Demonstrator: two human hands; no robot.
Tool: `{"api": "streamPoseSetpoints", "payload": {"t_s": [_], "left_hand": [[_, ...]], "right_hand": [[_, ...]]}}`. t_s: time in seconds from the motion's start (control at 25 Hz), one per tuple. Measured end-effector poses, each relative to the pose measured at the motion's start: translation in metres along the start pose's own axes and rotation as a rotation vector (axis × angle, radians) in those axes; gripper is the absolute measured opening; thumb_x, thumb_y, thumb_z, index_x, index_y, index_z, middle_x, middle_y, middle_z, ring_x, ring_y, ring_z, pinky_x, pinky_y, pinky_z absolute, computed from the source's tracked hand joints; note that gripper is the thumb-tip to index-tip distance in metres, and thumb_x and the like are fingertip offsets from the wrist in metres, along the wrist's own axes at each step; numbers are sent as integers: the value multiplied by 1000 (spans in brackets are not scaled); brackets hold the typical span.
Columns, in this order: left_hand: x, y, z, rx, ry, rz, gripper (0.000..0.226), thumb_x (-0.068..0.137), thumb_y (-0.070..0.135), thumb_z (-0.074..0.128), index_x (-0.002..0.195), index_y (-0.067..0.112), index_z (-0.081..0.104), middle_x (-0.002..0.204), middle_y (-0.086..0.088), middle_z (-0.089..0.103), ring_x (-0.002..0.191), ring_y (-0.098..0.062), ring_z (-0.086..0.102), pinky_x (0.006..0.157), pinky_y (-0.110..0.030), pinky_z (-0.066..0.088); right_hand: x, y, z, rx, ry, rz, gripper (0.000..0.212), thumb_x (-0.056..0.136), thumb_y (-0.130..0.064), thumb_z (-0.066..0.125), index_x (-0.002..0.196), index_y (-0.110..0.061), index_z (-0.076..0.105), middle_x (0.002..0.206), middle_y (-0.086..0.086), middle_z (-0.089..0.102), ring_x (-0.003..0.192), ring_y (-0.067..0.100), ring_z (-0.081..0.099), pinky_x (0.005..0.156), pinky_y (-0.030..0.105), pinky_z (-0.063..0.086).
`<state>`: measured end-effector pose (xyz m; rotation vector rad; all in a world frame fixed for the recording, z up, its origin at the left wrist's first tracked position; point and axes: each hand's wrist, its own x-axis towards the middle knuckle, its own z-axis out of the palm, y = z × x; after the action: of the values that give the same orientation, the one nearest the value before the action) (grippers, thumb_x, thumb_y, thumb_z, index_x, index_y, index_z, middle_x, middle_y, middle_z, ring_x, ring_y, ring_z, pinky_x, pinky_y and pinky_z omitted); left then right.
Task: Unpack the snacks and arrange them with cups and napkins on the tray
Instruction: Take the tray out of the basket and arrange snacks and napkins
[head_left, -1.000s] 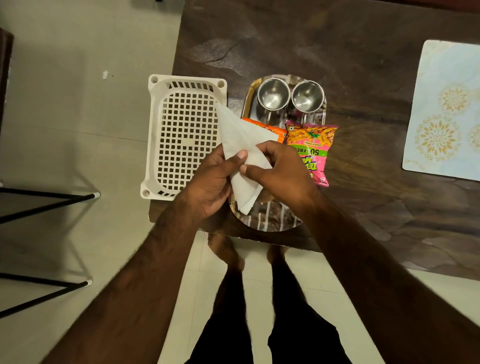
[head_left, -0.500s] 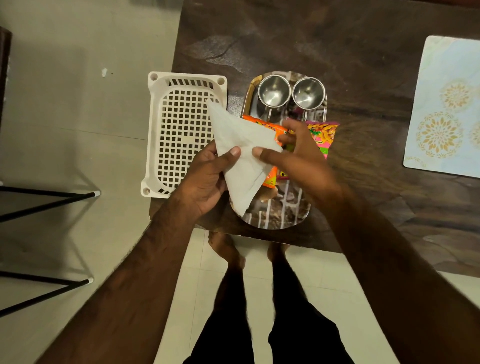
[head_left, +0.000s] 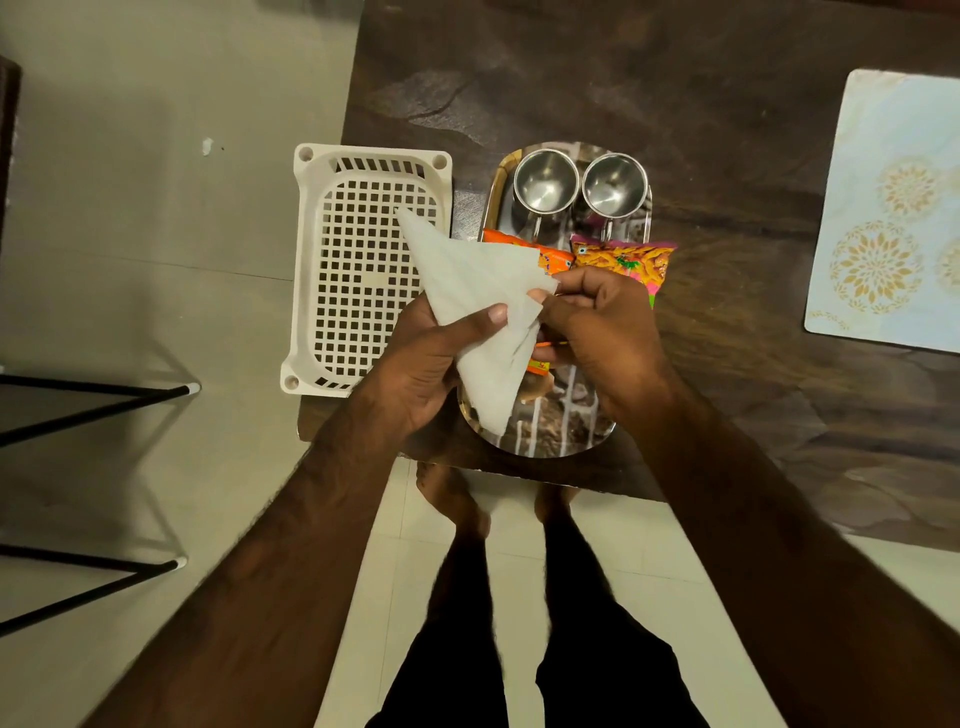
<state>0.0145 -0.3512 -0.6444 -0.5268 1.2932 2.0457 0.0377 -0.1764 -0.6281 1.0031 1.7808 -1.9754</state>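
So, both hands are on one white napkin, folded into a triangle and held up above the near end of the tray. The left hand grips it from the left, with the thumb flat across the front and the other fingers tucked behind the paper. The right hand has its fingers curled and pinches the napkin's right corner between thumb and forefinger. Can't tell whether its lower fingers also touch the packet underneath.

The napkin's top tip points out over the basket, and its bottom tip hangs over the tray's near left rim.

On the steel tray I count two snack packets side by side across the middle. The orange packet is mostly hidden behind the napkin and the right hand. The pink packet is just right of it, with its end poking past the tray's right rim. At the far end stand two steel cups, upright and just beside each other, the left cup and the right cup, handles pointing back toward the person.

One white plastic basket sits just left of the tray and seems to overhang the left edge of the dark surface. One pale patterned placemat lies well off to the right. Two black furniture legs show on the floor at left.
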Motion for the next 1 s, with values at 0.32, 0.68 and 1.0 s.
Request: {"api": "streamPoseSetpoints", "payload": {"t_s": [0.32, 0.68, 1.0], "left_hand": [[-13, -6, -5, 467, -241, -336, 37, 77, 5, 82, 109, 22, 77, 108, -6, 78, 100, -23, 75, 77, -35, 61], [-20, -8, -26, 819, -133, -542, 34, 82, 18, 83, 113, 15, 68, 100, -15, 78, 78, -28, 77, 58, -33, 61], [-17, -34, -15, 932, 194, -136, 40, 85, 2, 75, 116, 18, 54, 118, -9, 63, 88, -20, 70, 68, -41, 65]], "right_hand": [[-13, 13, -17, -254, -218, 75, 70, 78, -25, 95, 139, -24, 62, 123, 4, 77, 113, 23, 76, 88, 40, 64], [-61, 86, -63, 138, 55, 504, 28, 92, -9, 81, 119, -8, 75, 99, 6, 87, 78, 19, 85, 60, 31, 65], [-58, 104, -37, 277, 206, 539, 36, 102, -7, 71, 137, -4, 67, 128, 16, 78, 109, 34, 79, 61, 31, 68]]}}
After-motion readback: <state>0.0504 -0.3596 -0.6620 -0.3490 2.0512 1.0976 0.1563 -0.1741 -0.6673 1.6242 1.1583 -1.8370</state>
